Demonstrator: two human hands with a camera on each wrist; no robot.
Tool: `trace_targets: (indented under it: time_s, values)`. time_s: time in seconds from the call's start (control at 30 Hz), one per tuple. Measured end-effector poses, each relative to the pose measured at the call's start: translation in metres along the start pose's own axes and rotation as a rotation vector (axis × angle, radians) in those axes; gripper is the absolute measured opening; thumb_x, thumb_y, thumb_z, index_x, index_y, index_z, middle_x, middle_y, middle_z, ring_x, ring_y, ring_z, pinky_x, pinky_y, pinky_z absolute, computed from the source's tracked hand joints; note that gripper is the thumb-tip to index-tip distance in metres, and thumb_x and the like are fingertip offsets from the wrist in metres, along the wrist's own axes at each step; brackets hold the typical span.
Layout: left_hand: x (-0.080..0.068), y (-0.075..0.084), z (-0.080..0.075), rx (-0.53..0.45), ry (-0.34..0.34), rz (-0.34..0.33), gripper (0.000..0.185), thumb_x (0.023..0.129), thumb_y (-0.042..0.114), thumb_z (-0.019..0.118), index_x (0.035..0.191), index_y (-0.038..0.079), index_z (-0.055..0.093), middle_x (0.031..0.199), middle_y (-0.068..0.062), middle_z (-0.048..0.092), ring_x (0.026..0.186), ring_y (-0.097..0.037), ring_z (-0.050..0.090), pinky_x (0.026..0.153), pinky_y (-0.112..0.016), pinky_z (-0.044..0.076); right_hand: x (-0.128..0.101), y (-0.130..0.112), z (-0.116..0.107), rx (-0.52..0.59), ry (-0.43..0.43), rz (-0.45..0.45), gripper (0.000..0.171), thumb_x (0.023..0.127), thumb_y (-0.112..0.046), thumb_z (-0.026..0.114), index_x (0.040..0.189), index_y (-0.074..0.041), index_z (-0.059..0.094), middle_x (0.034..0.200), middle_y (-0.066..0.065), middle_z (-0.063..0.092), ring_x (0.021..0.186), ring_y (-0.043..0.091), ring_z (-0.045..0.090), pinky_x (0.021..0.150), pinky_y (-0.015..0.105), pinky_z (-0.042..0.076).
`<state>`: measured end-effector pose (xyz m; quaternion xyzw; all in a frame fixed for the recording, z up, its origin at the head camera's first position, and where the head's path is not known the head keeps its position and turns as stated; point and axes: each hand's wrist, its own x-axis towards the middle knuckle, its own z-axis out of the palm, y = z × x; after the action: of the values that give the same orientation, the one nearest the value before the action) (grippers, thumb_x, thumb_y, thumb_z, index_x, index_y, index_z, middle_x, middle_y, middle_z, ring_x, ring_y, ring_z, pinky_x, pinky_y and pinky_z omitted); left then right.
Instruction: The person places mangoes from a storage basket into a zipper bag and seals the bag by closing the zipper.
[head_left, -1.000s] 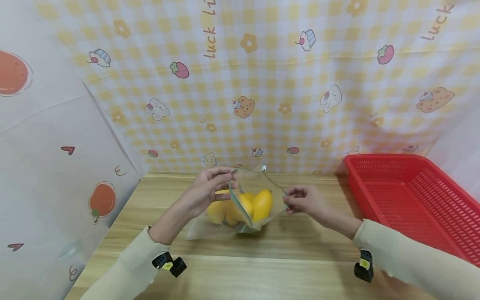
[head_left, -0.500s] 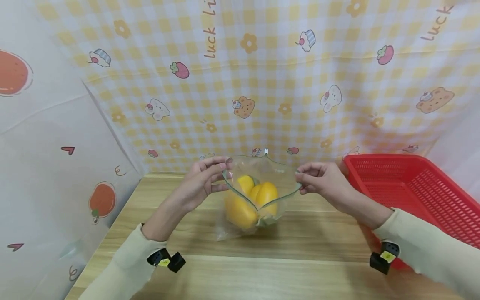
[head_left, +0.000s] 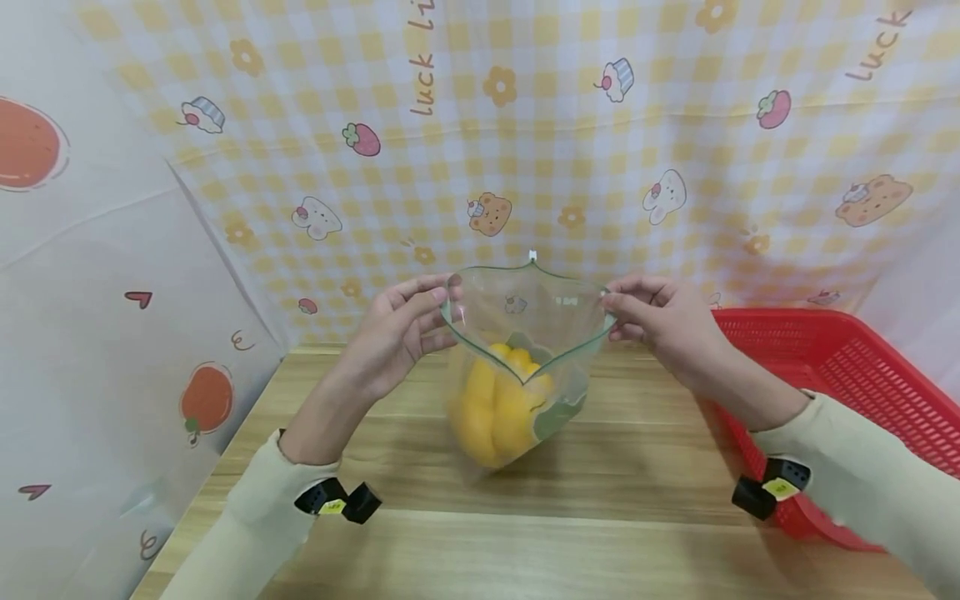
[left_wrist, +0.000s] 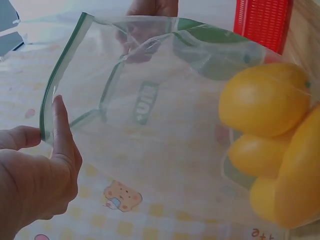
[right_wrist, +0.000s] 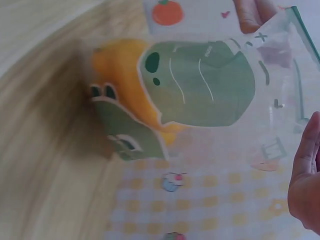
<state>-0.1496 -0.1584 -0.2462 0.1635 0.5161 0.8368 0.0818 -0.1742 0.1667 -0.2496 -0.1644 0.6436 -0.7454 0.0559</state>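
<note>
A clear zip bag with a green-edged mouth hangs between my two hands, its mouth spread wide. Several yellow mangoes lie bunched at its bottom; the left wrist view shows the mangoes through the plastic. My left hand pinches the left edge of the mouth between thumb and fingers. On the opposite edge, my right hand pinches the rim the same way. Green printing covers one face of the bag in the right wrist view. A small white slider sits at the mouth's far corner.
A red plastic basket stands at the right, partly behind my right forearm. The wooden table lies beneath. A checked cloth hangs behind, and a white printed cloth at the left.
Both hands have raised the bag and drawn its mouth wider apart, the right hand moving up and to the right. The mangoes have slid together into the bag's bottom as it came more upright.
</note>
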Motion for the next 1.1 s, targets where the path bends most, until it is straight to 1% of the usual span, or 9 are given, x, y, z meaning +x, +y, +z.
trace_targets:
  time_s: [0.13, 0.3, 0.4, 0.5, 0.63, 0.77, 0.87, 0.97, 1.1]
  values:
    - [0.0, 0.0, 0.005, 0.006, -0.045, 0.004, 0.016, 0.104, 0.002, 0.052, 0.115, 0.001, 0.064, 0.106, -0.009, 0.065, 0.087, -0.02, 0.068, 0.072, -0.033, 0.062, 0.006, -0.011, 0.001, 0.014, -0.005, -0.049, 0.009, 0.096, -0.004, 0.071, 0.1, 0.003, 0.07, 0.09, 0.008, 0.071, 0.075, 0.015, 0.066, 0.07, 0.027, 0.061]
    - [0.003, -0.009, 0.003, 0.067, -0.101, -0.041, 0.016, 0.104, 0.005, 0.053, 0.115, 0.003, 0.063, 0.109, -0.011, 0.066, 0.09, -0.022, 0.068, 0.077, -0.038, 0.062, 0.01, -0.007, 0.003, -0.05, -0.047, -0.065, 0.018, 0.097, -0.004, 0.07, 0.107, 0.01, 0.067, 0.093, 0.013, 0.072, 0.078, 0.016, 0.067, 0.073, 0.028, 0.061]
    - [0.009, -0.015, -0.001, 0.146, -0.086, -0.072, 0.019, 0.104, 0.011, 0.056, 0.12, 0.001, 0.061, 0.111, -0.013, 0.065, 0.09, -0.021, 0.068, 0.078, -0.037, 0.062, 0.009, 0.0, 0.006, -0.152, -0.067, -0.064, 0.018, 0.098, -0.007, 0.069, 0.108, 0.008, 0.067, 0.095, 0.013, 0.072, 0.08, 0.016, 0.067, 0.075, 0.03, 0.061]
    - [0.02, -0.022, -0.004, 0.221, -0.038, -0.086, 0.03, 0.104, 0.017, 0.06, 0.128, 0.0, 0.057, 0.115, -0.015, 0.062, 0.091, -0.021, 0.067, 0.079, -0.036, 0.061, 0.008, 0.008, 0.01, -0.266, -0.09, -0.068, 0.02, 0.099, -0.01, 0.068, 0.11, 0.007, 0.067, 0.094, 0.013, 0.072, 0.078, 0.016, 0.067, 0.074, 0.031, 0.061]
    - [0.04, -0.032, -0.005, 0.333, -0.025, -0.075, 0.045, 0.102, 0.018, 0.063, 0.141, 0.002, 0.048, 0.131, -0.018, 0.057, 0.111, -0.024, 0.062, 0.094, -0.037, 0.055, 0.004, 0.018, 0.015, -0.349, -0.145, -0.071, 0.021, 0.099, -0.007, 0.068, 0.109, 0.011, 0.065, 0.09, 0.018, 0.071, 0.076, 0.017, 0.067, 0.072, 0.032, 0.06]
    - [0.056, -0.041, -0.004, 0.473, -0.123, -0.061, 0.052, 0.103, 0.018, 0.061, 0.15, 0.004, 0.042, 0.147, -0.016, 0.048, 0.134, -0.026, 0.048, 0.112, -0.044, 0.04, 0.002, 0.026, 0.017, -0.37, -0.199, -0.052, 0.019, 0.098, -0.003, 0.069, 0.107, 0.013, 0.065, 0.088, 0.021, 0.07, 0.074, 0.02, 0.067, 0.073, 0.033, 0.061]
    - [0.064, -0.044, -0.002, 0.532, -0.187, -0.079, 0.05, 0.104, 0.016, 0.056, 0.152, 0.008, 0.041, 0.148, -0.01, 0.048, 0.138, -0.026, 0.042, 0.116, -0.05, 0.032, 0.0, 0.026, 0.017, -0.38, -0.216, -0.03, 0.018, 0.098, -0.003, 0.069, 0.107, 0.011, 0.066, 0.089, 0.018, 0.07, 0.075, 0.021, 0.067, 0.075, 0.033, 0.061]
    - [0.07, -0.048, -0.004, 0.495, -0.23, -0.104, 0.048, 0.105, 0.011, 0.051, 0.151, 0.008, 0.041, 0.145, -0.011, 0.051, 0.137, -0.031, 0.043, 0.114, -0.054, 0.034, -0.002, 0.024, 0.015, -0.395, -0.225, -0.029, 0.019, 0.098, -0.004, 0.069, 0.109, 0.011, 0.066, 0.092, 0.018, 0.07, 0.078, 0.02, 0.068, 0.076, 0.033, 0.061]
    - [0.073, -0.052, -0.01, 0.44, -0.268, -0.124, 0.04, 0.107, 0.012, 0.05, 0.146, 0.001, 0.048, 0.143, -0.021, 0.053, 0.134, -0.03, 0.048, 0.112, -0.051, 0.038, -0.005, 0.02, 0.009, -0.424, -0.233, -0.032, 0.018, 0.098, -0.006, 0.07, 0.11, 0.007, 0.067, 0.093, 0.018, 0.071, 0.078, 0.021, 0.067, 0.075, 0.033, 0.06]
